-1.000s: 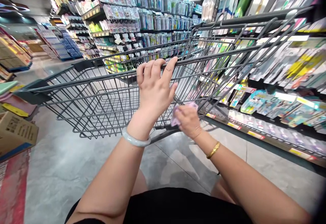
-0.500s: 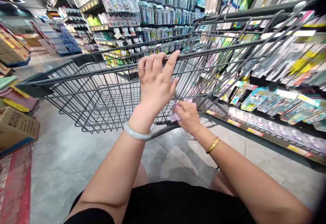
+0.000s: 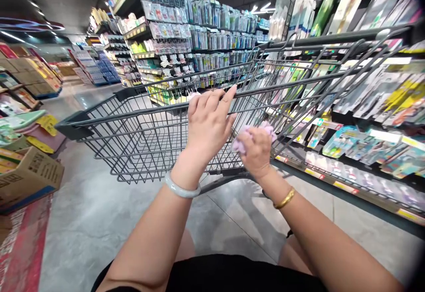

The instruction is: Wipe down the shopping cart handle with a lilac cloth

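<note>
A dark grey wire shopping cart (image 3: pixel 139 155) stands across the view, with nothing seen inside its basket. My left hand (image 3: pixel 209 121), with a pale bangle at the wrist, rests over the cart's upper side rail, its fingers curled on the bar. A bit of pink cloth shows beside its fingertips. My right hand (image 3: pixel 257 150), with a gold bracelet, is closed around a crumpled light purple cloth (image 3: pixel 239 144), against the wire side low and right of my left hand. Its fingertips are partly hidden by the cloth.
Shelves of hanging packaged goods (image 3: pixel 375 150) run along the right, close to the cart. Another stocked rack (image 3: pixel 212 40) stands behind it. At the left are an open cardboard box (image 3: pixel 36 174) and bins on a red-edged base. Grey floor (image 3: pixel 99 225) lies below.
The view has tilted up and turned left, so the cart appears lower and further right. My right hand and the cloth have moved slightly right along the cart's side. My left hand stays on the rail.
</note>
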{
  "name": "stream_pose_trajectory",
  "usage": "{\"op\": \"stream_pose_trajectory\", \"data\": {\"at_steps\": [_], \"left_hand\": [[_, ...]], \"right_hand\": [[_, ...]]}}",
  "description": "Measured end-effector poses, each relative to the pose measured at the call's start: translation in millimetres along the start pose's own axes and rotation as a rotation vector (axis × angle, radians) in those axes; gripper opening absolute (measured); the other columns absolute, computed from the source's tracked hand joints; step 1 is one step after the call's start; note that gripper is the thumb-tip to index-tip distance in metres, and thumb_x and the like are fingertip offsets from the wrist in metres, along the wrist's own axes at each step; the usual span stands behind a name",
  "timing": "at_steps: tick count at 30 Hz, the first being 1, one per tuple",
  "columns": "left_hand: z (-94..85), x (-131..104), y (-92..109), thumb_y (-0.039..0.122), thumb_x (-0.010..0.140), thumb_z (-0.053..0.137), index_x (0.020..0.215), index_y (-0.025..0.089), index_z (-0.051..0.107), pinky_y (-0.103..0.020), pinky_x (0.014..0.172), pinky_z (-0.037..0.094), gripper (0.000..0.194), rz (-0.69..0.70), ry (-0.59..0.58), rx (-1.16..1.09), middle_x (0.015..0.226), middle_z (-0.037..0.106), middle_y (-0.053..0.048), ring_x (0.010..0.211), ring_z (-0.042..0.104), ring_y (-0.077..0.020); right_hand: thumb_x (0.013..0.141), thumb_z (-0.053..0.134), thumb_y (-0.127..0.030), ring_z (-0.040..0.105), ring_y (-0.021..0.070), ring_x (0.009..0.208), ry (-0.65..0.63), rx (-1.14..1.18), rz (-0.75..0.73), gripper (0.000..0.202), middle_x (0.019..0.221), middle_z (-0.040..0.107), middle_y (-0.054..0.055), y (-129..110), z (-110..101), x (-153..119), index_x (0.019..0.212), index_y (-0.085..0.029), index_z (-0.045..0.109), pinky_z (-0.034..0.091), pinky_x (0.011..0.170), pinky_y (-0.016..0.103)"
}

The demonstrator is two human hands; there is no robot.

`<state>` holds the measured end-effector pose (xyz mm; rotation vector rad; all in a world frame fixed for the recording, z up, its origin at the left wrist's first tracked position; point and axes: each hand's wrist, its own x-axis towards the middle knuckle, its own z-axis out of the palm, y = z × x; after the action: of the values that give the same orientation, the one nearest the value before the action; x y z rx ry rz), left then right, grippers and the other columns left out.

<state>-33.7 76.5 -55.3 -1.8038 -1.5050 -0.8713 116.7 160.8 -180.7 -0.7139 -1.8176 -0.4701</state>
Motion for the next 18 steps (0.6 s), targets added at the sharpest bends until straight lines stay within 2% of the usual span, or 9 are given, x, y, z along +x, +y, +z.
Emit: {"op": "stream_pose_trajectory", "data": {"at_steps": [2,4,7,10,11,13,16,18], "left_hand": [[-7.5,0.7,-10.4,0.043,0.103,0.041,0.149,0.034,0.050,-0.047,0.116,0.027,0.048,-0.038,0.033,0.004,0.142,0.062,-0.006,0.134,0.051,-0.0277],[-14.5,1.5,-22.3,0.046,0.104,0.038,0.132,0.035,0.063,-0.050,0.114,0.026,0.040,-0.139,0.099,0.043,0.134,0.067,-0.005,0.129,0.054,-0.0290],[-19.9,2.2,-37.0,0.051,0.105,0.034,0.096,0.029,0.071,-0.051,0.104,0.030,0.044,-0.254,0.111,0.138,0.109,0.073,-0.006,0.110,0.059,-0.0301],[-18.9,2.5,-42.1,0.052,0.105,0.031,0.082,0.026,0.064,-0.046,0.092,0.033,0.049,-0.284,0.082,0.201,0.087,0.069,-0.006,0.091,0.057,-0.0270],[-18.0,2.5,-41.8,0.052,0.105,0.031,0.081,0.026,0.063,-0.045,0.090,0.032,0.048,-0.284,0.090,0.215,0.084,0.068,-0.005,0.089,0.056,-0.0264],[-16.6,2.3,-40.1,0.051,0.106,0.030,0.081,0.025,0.061,-0.043,0.087,0.031,0.047,-0.271,0.104,0.243,0.085,0.067,-0.005,0.087,0.055,-0.0256],[-16.7,1.2,-37.8,0.049,0.107,0.028,0.083,0.025,0.061,-0.042,0.085,0.029,0.047,-0.258,0.094,0.290,0.087,0.069,-0.005,0.087,0.055,-0.0252],[-17.4,-0.3,-37.4,0.049,0.108,0.026,0.084,0.024,0.061,-0.042,0.084,0.028,0.049,-0.260,0.088,0.304,0.087,0.069,-0.005,0.088,0.055,-0.0251]], "right_hand": [[0.077,0.067,-0.015,0.053,0.0309,0.118,-0.089,0.032,-0.087,0.038,0.124,0.062,0.011,-10.1,3.6,-8.9,0.112,-0.028,0.069,0.040,0.100,0.046],[0.079,0.065,-0.014,0.054,0.0285,0.117,-0.089,0.110,-0.151,0.038,0.124,0.062,0.009,-7.5,-1.1,-1.2,0.113,-0.029,0.068,0.042,0.100,0.044],[0.084,0.062,-0.019,0.056,0.0282,0.116,0.116,0.167,-0.075,0.037,0.122,0.061,0.009,13.8,-12.5,27.7,0.120,-0.028,0.064,0.042,0.104,0.047],[0.085,0.061,-0.024,0.057,0.0312,0.117,0.285,0.117,0.095,0.043,0.121,0.061,0.012,24.2,-13.6,42.7,0.127,-0.024,0.056,0.041,0.105,0.054],[0.085,0.061,-0.024,0.057,0.0318,0.117,0.287,0.107,0.115,0.044,0.121,0.062,0.013,20.2,-11.1,41.2,0.128,-0.023,0.054,0.042,0.106,0.055],[0.083,0.062,-0.021,0.058,0.0321,0.118,0.213,0.120,0.075,0.044,0.121,0.062,0.014,1.8,-3.9,32.1,0.126,-0.022,0.055,0.043,0.106,0.055],[0.081,0.061,-0.013,0.059,0.0289,0.117,0.020,0.204,-0.108,0.044,0.122,0.062,0.012,-30.4,1.2,21.6,0.124,-0.024,0.059,0.047,0.103,0.048],[0.082,0.060,-0.011,0.061,0.0256,0.114,0.041,0.253,-0.203,0.046,0.119,0.063,0.009,-36.2,-5.3,26.8,0.126,-0.026,0.058,0.050,0.101,0.044]]}}
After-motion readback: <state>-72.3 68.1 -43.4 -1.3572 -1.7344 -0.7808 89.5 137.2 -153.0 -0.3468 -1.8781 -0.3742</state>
